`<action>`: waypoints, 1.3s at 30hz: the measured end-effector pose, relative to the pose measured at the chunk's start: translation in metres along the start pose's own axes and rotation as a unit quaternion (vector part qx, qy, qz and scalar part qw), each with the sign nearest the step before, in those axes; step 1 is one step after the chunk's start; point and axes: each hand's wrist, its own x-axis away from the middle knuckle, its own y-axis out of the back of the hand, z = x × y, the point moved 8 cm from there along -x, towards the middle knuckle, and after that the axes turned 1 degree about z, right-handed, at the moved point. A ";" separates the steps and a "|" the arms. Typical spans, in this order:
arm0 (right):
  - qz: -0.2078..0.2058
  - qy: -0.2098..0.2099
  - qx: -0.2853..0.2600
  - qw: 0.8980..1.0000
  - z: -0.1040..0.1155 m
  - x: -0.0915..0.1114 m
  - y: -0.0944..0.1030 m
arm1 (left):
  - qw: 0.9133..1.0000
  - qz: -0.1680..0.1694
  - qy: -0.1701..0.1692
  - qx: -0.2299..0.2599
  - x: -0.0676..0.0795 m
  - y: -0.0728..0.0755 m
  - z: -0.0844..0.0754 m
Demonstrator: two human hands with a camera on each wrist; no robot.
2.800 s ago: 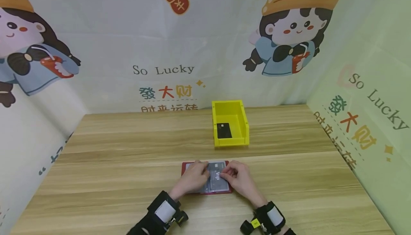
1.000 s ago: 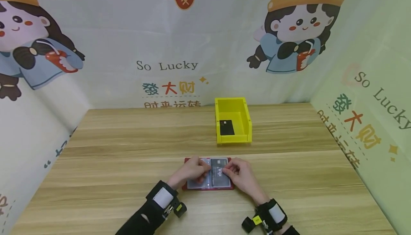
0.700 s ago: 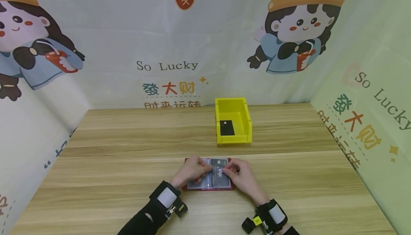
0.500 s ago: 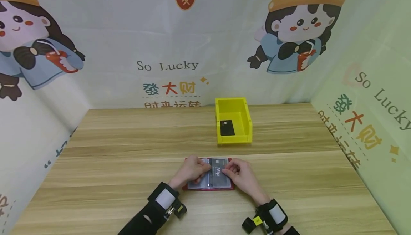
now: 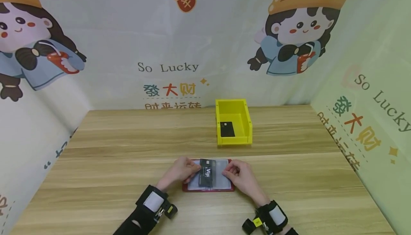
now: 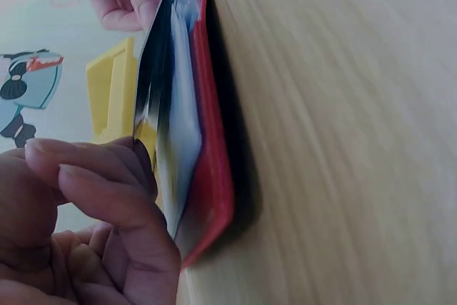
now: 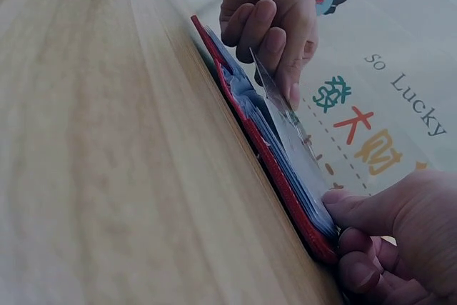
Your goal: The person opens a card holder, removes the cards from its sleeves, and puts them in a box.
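Observation:
A red card holder (image 5: 208, 191) lies spread on the table with clear plastic sleeves inside. My left hand (image 5: 179, 170) pinches the left edge of a dark VIP card (image 5: 206, 175) between thumb and fingers. That card sticks out leftward from the right-hand sleeve (image 5: 223, 178) and lies over the middle of the holder; its right part seems still within the plastic. In the right wrist view the card (image 7: 265, 83) tilts up from the pages. My right hand (image 5: 242, 178) pinches the sleeve's outer edge, its thumb (image 7: 343, 205) on top of the plastic.
Behind the holder stands a yellow bin (image 5: 234, 140), with a black card (image 5: 227, 129) lying at its left side. A wood-grain table (image 5: 128, 149) surrounds both, closed in by printed cloth walls (image 5: 224, 49). Each wrist wears a black strapped camera.
The VIP card has slid left out of the right sleeve, drawn by my left hand, which moved left. My right hand stays at the holder's right edge.

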 end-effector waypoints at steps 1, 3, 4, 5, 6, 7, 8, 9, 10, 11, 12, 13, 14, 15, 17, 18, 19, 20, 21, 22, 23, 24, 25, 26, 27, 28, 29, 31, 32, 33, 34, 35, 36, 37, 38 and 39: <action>0.000 -0.003 0.000 1.000 0.000 0.000 0.000 | 1.000 0.002 -0.002 0.005 0.001 0.001 0.001; 0.001 -0.008 0.001 1.000 -0.001 0.000 -0.001 | 1.000 0.006 -0.005 0.017 0.003 0.003 0.003; 0.000 -0.009 0.000 1.000 -0.001 0.000 -0.001 | 1.000 0.007 -0.006 0.020 0.004 0.004 0.003; -0.001 -0.008 0.001 1.000 -0.001 0.000 -0.001 | 1.000 0.008 -0.007 0.025 0.004 0.005 0.004; -0.002 -0.005 0.001 1.000 -0.001 0.000 -0.001 | 0.999 0.009 -0.008 0.030 0.005 0.006 0.005; -0.003 -0.004 0.001 1.000 -0.001 0.000 -0.001 | 0.999 0.009 -0.007 0.034 0.006 0.007 0.006; -0.003 -0.001 0.000 1.000 0.000 0.000 0.000 | 0.999 0.009 -0.008 0.035 0.006 0.008 0.007; -0.004 0.002 0.000 1.000 0.000 0.000 0.000 | 0.999 0.009 -0.009 0.037 0.007 0.009 0.008; -0.005 0.004 -0.001 1.000 0.000 0.000 0.000 | 0.999 0.010 -0.010 0.038 0.007 0.010 0.009; -0.005 0.007 -0.002 1.000 0.000 0.000 0.000 | 0.999 0.011 -0.010 0.042 0.007 0.010 0.009; -0.005 0.008 -0.003 1.000 0.000 0.000 0.000 | 0.999 0.012 -0.010 0.045 0.008 0.011 0.010; -0.004 0.010 -0.004 1.000 0.001 0.000 0.000 | 0.999 0.013 -0.010 0.048 0.008 0.012 0.010; -0.003 0.013 -0.004 1.000 0.001 -0.001 0.001 | 0.998 0.014 -0.011 0.052 0.008 0.012 0.010; -0.003 0.015 -0.003 1.000 0.001 -0.001 0.000 | 0.998 0.015 -0.010 0.055 0.009 0.013 0.010; -0.002 0.022 -0.001 1.000 0.003 -0.001 0.001 | 0.998 0.016 -0.007 0.058 0.010 0.013 0.009; -0.002 0.024 0.002 1.000 0.003 -0.002 0.001 | 0.998 0.016 -0.006 0.058 0.011 0.013 0.008; -0.002 0.025 0.006 1.000 0.004 -0.002 0.001 | 0.998 0.017 -0.006 0.056 0.011 0.012 0.007; -0.001 0.024 0.012 1.000 0.005 -0.002 0.001 | 0.998 0.018 -0.005 0.053 0.012 0.011 0.006; 0.001 0.021 0.014 1.000 0.007 -0.002 0.000 | 0.999 0.019 -0.006 0.048 0.012 0.011 0.005; 0.003 0.019 0.017 1.000 0.008 -0.003 0.000 | 0.999 0.019 -0.008 0.045 0.013 0.009 0.004; 0.006 0.015 0.020 1.000 0.010 -0.003 0.000 | 0.999 0.020 -0.011 0.043 0.012 0.008 0.003; 0.010 0.009 0.022 1.000 0.012 -0.004 -0.001 | 0.999 0.021 -0.014 0.042 0.012 0.007 0.002; 0.014 0.005 0.024 1.000 0.014 -0.004 -0.002 | 0.999 0.022 -0.016 0.043 0.011 0.006 0.001; 0.020 0.000 0.024 1.000 0.015 -0.005 -0.003 | 0.999 0.021 -0.018 0.047 0.011 0.005 0.001; 0.026 -0.003 0.024 0.999 0.017 -0.005 -0.004 | 0.998 0.021 -0.021 0.051 0.010 0.003 0.000; 0.032 -0.006 0.025 0.999 0.018 -0.006 -0.005 | 0.998 0.020 -0.024 0.056 0.008 0.002 -0.001; 0.037 -0.009 0.024 0.999 0.018 -0.007 -0.007 | 0.998 0.020 -0.024 0.059 0.007 0.000 -0.002; 0.046 -0.015 0.022 0.999 0.019 -0.008 -0.009 | 0.998 0.018 -0.026 0.063 0.006 -0.003 -0.004; 0.049 -0.019 0.019 0.998 0.019 -0.008 -0.010 | 0.998 0.017 -0.025 0.063 0.005 -0.005 -0.005; 0.051 -0.020 0.019 0.998 0.019 -0.009 -0.010 | 0.998 0.016 -0.025 0.062 0.004 -0.007 -0.007; 0.053 -0.023 0.015 0.998 0.019 -0.009 -0.011 | 0.998 0.015 -0.026 0.060 0.004 -0.008 -0.008; 0.053 -0.024 0.010 0.998 0.019 -0.009 -0.011 | 0.998 0.013 -0.028 0.057 0.004 -0.010 -0.009; 0.054 -0.024 0.005 0.998 0.019 -0.009 -0.011 | 0.998 0.011 -0.032 0.058 0.003 -0.011 -0.010; 0.055 -0.024 -0.002 0.998 0.019 -0.010 -0.011 | 0.998 0.009 -0.040 0.054 0.003 -0.013 -0.012; 0.056 -0.024 -0.008 0.998 0.018 -0.010 -0.011 | 0.998 0.003 -0.048 0.046 0.003 -0.014 -0.014; 0.058 -0.025 -0.016 0.998 0.018 -0.010 -0.011 | 0.998 -0.006 -0.061 0.034 0.003 -0.014 -0.016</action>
